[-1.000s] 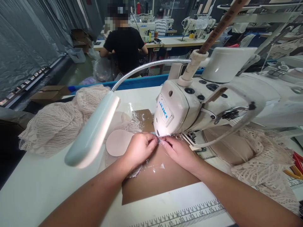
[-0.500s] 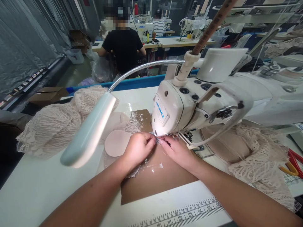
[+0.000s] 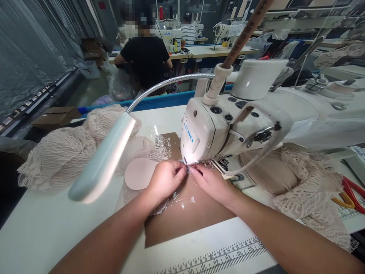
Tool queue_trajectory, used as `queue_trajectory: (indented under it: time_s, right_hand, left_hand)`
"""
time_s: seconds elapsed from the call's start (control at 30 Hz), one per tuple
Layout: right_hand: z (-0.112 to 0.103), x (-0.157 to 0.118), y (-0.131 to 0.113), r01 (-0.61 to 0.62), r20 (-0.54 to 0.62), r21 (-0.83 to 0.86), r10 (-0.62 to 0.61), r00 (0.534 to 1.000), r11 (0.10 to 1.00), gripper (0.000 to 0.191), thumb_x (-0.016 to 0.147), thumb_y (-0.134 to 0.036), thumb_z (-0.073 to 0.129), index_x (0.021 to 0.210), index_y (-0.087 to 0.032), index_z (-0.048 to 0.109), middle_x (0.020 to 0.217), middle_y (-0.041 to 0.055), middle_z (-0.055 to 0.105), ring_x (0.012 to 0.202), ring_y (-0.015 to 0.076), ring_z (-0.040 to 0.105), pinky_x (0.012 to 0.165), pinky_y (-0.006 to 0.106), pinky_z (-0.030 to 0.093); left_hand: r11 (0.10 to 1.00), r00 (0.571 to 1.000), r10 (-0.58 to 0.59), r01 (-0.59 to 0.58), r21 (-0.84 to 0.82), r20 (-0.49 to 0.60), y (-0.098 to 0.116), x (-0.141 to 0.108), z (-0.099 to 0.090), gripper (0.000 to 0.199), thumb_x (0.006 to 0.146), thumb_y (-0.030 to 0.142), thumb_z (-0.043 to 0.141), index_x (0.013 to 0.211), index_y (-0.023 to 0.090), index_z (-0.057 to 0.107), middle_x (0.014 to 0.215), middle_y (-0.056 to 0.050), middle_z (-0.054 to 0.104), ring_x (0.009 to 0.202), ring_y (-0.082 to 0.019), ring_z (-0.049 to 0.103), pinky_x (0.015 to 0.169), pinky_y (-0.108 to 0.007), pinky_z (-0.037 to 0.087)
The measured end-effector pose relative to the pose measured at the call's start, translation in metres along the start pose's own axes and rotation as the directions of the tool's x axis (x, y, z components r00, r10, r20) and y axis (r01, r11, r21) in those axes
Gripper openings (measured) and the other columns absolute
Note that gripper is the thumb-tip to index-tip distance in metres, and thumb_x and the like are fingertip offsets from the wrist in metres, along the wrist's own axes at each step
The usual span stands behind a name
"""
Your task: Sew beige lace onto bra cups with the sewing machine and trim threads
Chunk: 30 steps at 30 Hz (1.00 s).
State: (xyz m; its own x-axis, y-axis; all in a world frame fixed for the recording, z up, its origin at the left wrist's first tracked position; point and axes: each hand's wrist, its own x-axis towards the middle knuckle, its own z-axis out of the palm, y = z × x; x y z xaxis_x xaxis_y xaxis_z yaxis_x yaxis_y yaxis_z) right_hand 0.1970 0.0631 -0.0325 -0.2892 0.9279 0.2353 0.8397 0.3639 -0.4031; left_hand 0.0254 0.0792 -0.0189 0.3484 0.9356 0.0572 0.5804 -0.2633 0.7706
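Both my hands meet below the head of a white sewing machine (image 3: 199,129), close to its needle area. My left hand (image 3: 168,177) is closed, thumb and fingers pinching a bit of pale lace fabric (image 3: 158,153) whose gripped edge is mostly hidden. Opposite it, my right hand (image 3: 212,182) pinches the same small spot from the right. A smooth beige oval pad (image 3: 139,173) lies against the left hand's outer side. Under both hands a brown sheet (image 3: 191,224) with a shiny surface covers the machine bed. The needle itself is hidden.
A lamp (image 3: 102,160) on a bendable neck hangs left of my hands. Lace heaps lie at left (image 3: 62,152) and right (image 3: 310,201). Red-handled scissors (image 3: 352,194) sit far right. A printed ruler (image 3: 216,262) runs along the front. A person (image 3: 146,57) sits ahead.
The whole view has shifted slightly, with the machine and lamp a little further left in the picture. Both hands keep their pinch at the same spot by the machine.
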Motion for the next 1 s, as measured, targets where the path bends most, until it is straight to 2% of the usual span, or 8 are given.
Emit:
queue_trajectory:
  time_s: [0.2,0.37,1.0]
  right_hand:
    - [0.0061,-0.0019,0.005,0.019,-0.001,0.019,-0.019,1.0,1.0,0.027,0.093,-0.029,0.042,0.101,-0.023,0.067,0.101,0.0054,0.071,0.094,0.0199,0.064,0.086,0.032,0.047]
    - [0.006,-0.0006,0.003,0.005,-0.011,-0.028,-0.005,1.0,1.0,0.028,0.092,-0.029,0.041,0.099,-0.021,0.067,0.106,0.0085,0.069,0.095,0.0225,0.063,0.086,0.035,0.047]
    - [0.0084,0.0031,0.0007,0.001,-0.022,-0.032,-0.002,1.0,0.999,0.03,0.094,-0.028,0.038,0.097,-0.02,0.067,0.097,0.0089,0.071,0.09,0.0215,0.064,0.084,0.032,0.046]
  left_hand:
    - [1.0,1.0,-0.01,0.01,-0.014,0.023,-0.0008,-0.0008,0.0001,0.029,0.087,0.03,0.046,0.069,0.016,0.065,0.066,-0.002,0.065,0.061,-0.014,0.055,0.057,-0.022,0.037]
    - [1.0,1.0,-0.006,0.006,0.01,0.001,-0.0005,-0.0009,0.0004,0.03,0.086,0.031,0.047,0.064,0.017,0.062,0.061,-0.001,0.062,0.058,-0.014,0.052,0.055,-0.022,0.035]
    - [1.0,1.0,-0.007,0.007,0.015,0.014,0.0002,0.0001,0.0007,0.029,0.086,0.03,0.046,0.066,0.016,0.063,0.063,-0.001,0.063,0.059,-0.013,0.053,0.057,-0.023,0.034]
